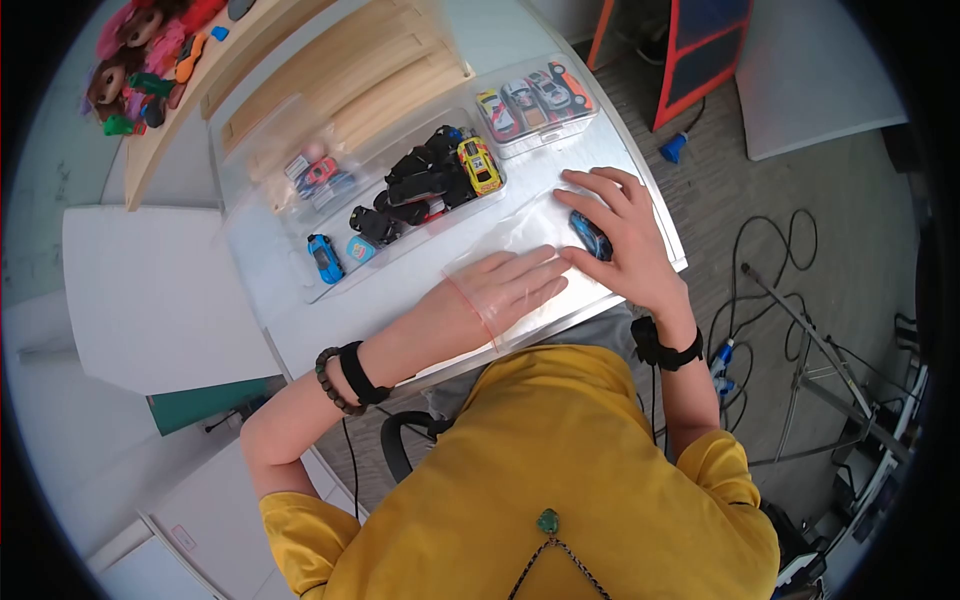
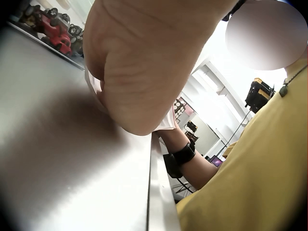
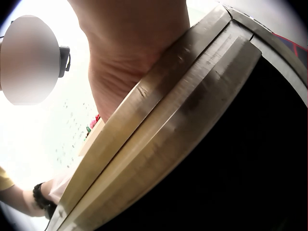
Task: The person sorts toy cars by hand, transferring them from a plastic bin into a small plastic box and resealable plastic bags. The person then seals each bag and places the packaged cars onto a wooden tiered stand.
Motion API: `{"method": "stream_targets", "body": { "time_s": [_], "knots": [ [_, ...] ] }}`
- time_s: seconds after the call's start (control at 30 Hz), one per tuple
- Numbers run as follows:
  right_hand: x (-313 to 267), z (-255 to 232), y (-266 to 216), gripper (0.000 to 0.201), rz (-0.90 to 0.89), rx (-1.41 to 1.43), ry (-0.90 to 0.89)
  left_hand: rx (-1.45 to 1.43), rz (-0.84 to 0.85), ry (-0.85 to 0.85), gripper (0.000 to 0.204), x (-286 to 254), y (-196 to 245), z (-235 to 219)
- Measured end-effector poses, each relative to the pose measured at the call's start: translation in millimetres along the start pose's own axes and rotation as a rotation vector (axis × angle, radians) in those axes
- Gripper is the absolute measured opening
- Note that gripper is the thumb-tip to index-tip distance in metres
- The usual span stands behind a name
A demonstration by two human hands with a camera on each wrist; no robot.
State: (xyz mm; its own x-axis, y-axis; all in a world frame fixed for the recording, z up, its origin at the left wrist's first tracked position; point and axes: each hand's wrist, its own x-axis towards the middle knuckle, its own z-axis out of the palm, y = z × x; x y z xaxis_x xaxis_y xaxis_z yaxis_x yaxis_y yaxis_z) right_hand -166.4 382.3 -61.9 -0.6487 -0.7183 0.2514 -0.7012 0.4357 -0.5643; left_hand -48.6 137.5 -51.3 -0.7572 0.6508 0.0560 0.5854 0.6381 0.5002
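A clear plastic bag (image 1: 515, 235) with a red-edged mouth lies on the white table. My left hand (image 1: 505, 290) reaches flat into it, fingers straight, the red edge crossing the back of the hand. Spread over the bag's right side is my right hand (image 1: 625, 235), its fingers apart. A dark blue toy car (image 1: 590, 236) shows between that thumb and the fingers, partly covered by the hand. In the left wrist view the heel of the left hand (image 2: 139, 91) hides the fingers. The right wrist view has the right hand (image 3: 120, 72) at the table's metal edge.
A clear tray (image 1: 400, 235) holds black toy pieces, a yellow toy car (image 1: 479, 165) and a blue toy car (image 1: 325, 258). Behind it stands a clear box (image 1: 545, 130) of several toy cars. A wooden rack (image 1: 340, 75) is at the back. Cables (image 1: 745, 300) lie on the floor.
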Motion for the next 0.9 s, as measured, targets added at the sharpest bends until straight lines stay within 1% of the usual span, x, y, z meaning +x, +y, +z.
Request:
{"method": "stream_targets", "body": {
  "time_s": [0.13, 0.2, 0.3, 0.43, 0.5, 0.63, 0.7, 0.73, 0.8, 0.83, 0.9],
  "knots": [
    [0, 3, -2, 0.053, 0.010, -0.024, -0.007, 0.088, -0.006, 0.002, 0.051, -16, 5, -11],
    [0, 3, -1, 0.050, 0.023, -0.039, 0.013, 0.097, -0.081, -0.075, 0.055, -27, 9, -16],
    [-1, 5, 0, 0.049, 0.003, -0.037, 0.024, 0.094, -0.114, -0.048, 0.057, -54, 13, -16],
    [-1, 6, 0, 0.047, -0.016, 0.007, 0.024, 0.100, -0.198, -0.050, 0.057, -71, 20, -30],
    [-1, 5, -1, 0.045, -0.020, 0.035, 0.007, 0.104, -0.177, 0.017, 0.051, -76, 17, -28],
    [-1, 7, -2, 0.047, -0.003, 0.011, -0.004, 0.133, -0.225, 0.073, 0.045, -84, 17, -23],
    [1, 7, -1, 0.048, -0.005, 0.013, -0.005, 0.115, -0.240, 0.183, 0.035, -90, 18, -21],
    [0, 8, -2, 0.049, 0.006, 0.006, -0.008, 0.113, -0.247, 0.174, 0.035, -94, 20, -27],
    [1, 8, -3, 0.051, 0.014, 0.003, -0.010, 0.080, -0.318, 0.135, 0.029, -98, 24, -53],
    [2, 8, -3, 0.051, 0.009, 0.015, -0.008, 0.077, -0.317, 0.129, 0.029, -100, 24, -65],
    [3, 7, -1, 0.052, -0.005, 0.034, 0.001, 0.110, -0.447, 0.382, 0.026, -101, 21, -87]
  ]
}}
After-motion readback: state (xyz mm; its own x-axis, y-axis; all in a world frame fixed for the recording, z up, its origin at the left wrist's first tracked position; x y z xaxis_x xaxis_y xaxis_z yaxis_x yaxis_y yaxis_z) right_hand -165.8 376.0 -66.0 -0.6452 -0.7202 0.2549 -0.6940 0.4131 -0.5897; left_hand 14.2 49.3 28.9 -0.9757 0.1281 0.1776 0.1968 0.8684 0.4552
